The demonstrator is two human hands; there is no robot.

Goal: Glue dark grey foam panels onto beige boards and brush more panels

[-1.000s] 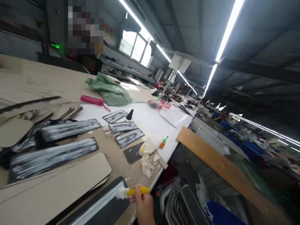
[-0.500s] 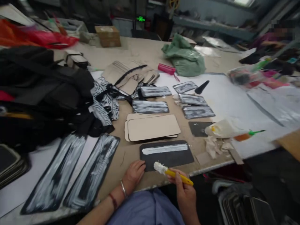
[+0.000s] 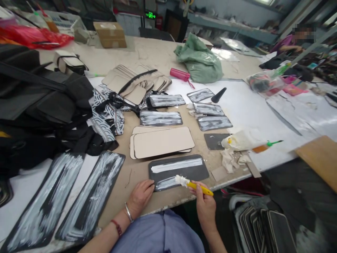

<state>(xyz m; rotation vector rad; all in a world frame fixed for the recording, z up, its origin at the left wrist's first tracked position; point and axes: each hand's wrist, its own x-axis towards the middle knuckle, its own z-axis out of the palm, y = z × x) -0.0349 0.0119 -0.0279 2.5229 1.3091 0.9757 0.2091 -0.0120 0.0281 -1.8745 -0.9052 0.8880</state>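
Observation:
A dark rectangular panel [image 3: 184,169] lies near the table's front edge, with a thick white strip along its far side and thinner white streaks at its near left. My right hand [image 3: 205,202] is closed around the yellow handle of a brush [image 3: 201,188]. White paste covers the brush's tip, which touches the panel near its front edge. My left hand [image 3: 142,196] lies flat on the table, fingertips at the panel's left corner. Just behind the panel is a small stack of beige boards [image 3: 164,142].
Two long white-streaked panels [image 3: 91,196] lie at left beside dark bags [image 3: 39,95]. Several smaller streaked panels [image 3: 161,118] lie farther back. A white plastic bag [image 3: 243,140] and an orange bottle [image 3: 260,148] sit at right. Another person [image 3: 288,44] is at the far right.
My right hand has drawn the brush along the panel's near side, and white streaks now show there. My left hand stays by the panel's left corner. The camera view has shifted slightly.

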